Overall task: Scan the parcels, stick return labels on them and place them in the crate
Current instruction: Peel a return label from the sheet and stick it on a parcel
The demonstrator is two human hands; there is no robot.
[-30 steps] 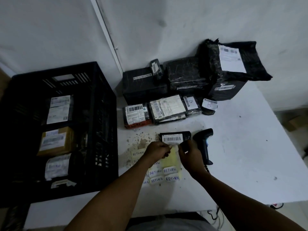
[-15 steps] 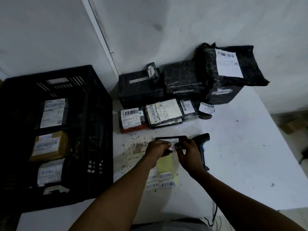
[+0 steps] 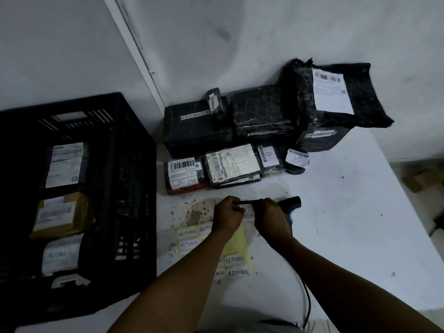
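Since the earlier frame the small black parcel (image 3: 248, 201) has been tipped up between the two hands: its barcoded face, which lay open to the camera, is now turned away, and only a thin dark edge shows. A white label reading RETURN (image 3: 247, 209) now sits just under that edge.

The left hand (image 3: 227, 213) pinches the parcel's left end with curled fingers, and the right hand (image 3: 270, 213) grips its right end. Holding both ends steadies the parcel, probably so the label can be pressed on; whether the label already sticks fully cannot be told.

The parcel is held just above the middle of the bench (image 3: 348, 224), a little back from its front edge. It looks slim, flat and dark, seemingly wrapped in plastic.

Directly below the hands lies the yellow backing sheet (image 3: 236, 239) with more RETURN stickers, kept near for the next parcels. The scanner (image 3: 292, 205) lies just right of the right hand, partly hidden. The waiting parcels (image 3: 230, 164) are stacked along the bench's back edge against the wall. The black crate (image 3: 134, 188) stands at the bench's left edge, already holding labelled parcels, near enough for an easy drop.
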